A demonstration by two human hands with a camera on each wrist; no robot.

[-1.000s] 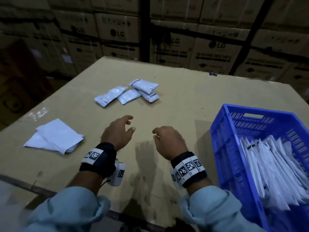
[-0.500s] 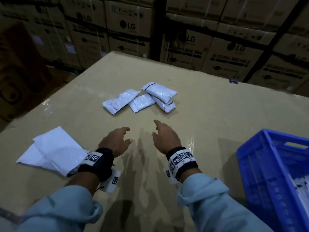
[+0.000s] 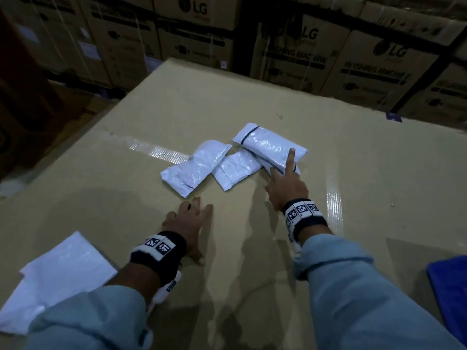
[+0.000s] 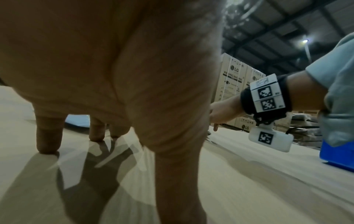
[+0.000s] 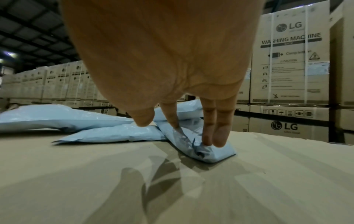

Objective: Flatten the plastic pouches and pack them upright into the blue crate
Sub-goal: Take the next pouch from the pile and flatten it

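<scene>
The stacked cartons read "LG", "WASHING MACHINE" and, blurred, perhaps "Clamp" and "CAUTION".

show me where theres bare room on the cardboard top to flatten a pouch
Bare cardboard top lies right of the pouches, and near, between left hand and right hand. Crowded: the pouch cluster; white sheets near-left.
</scene>
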